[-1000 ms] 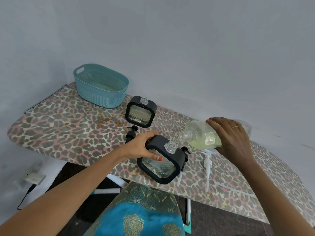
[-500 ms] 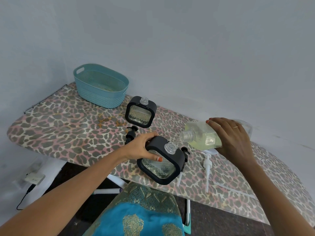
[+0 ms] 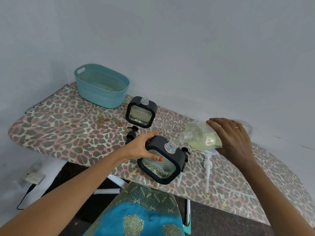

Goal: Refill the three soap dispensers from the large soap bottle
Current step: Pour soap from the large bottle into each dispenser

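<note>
My left hand [image 3: 142,147] grips a square black-framed glass soap dispenser [image 3: 161,160] at the near edge of the ironing board, tilted, its clear neck open. My right hand [image 3: 230,136] holds the large clear soap bottle [image 3: 202,135] on its side, pale yellow soap inside. The bottle's open mouth sits just above the dispenser's neck, and a thin stream runs between them. A second black-framed dispenser [image 3: 141,111] stands upright farther back with its neck open. A third dispenser is not visible.
The leopard-print ironing board [image 3: 68,126] stands against a grey wall. A teal basket [image 3: 102,86] sits at its far left. Two black pump heads [image 3: 131,133] [image 3: 185,151] and a white pump with a long tube [image 3: 208,167] lie on the board. Blue fabric [image 3: 139,213] is below.
The bottle's mouth has tipped down closer to the dispenser's neck, and soap now runs out of it. My left hand and the dispenser have hardly moved.
</note>
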Demonstrator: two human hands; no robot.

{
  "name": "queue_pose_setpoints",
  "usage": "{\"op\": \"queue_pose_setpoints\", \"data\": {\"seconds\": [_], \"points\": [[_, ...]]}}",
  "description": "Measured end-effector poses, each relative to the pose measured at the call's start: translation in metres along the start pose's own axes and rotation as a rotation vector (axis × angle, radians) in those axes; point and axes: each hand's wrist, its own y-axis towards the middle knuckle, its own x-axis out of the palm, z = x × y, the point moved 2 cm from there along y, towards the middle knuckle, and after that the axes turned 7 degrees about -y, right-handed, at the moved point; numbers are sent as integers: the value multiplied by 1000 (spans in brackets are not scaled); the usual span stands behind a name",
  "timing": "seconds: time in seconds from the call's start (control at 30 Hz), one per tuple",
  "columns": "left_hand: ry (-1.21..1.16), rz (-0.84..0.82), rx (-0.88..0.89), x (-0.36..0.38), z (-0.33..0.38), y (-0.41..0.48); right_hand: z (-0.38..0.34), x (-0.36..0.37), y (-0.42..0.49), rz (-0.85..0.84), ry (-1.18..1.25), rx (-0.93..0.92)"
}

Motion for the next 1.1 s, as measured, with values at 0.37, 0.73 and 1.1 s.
{"op": "queue_pose_setpoints", "data": {"seconds": [0.37, 0.73, 1.1], "points": [[-3, 11, -11, 1, 0, -2, 0, -2, 1, 7, 0, -1], [5, 14, -38, 0, -1, -2, 0, -4, 3, 11, -16, -5], [6, 10, -62, 0, -2, -3, 0, -7, 3, 6, -12, -8]]}}
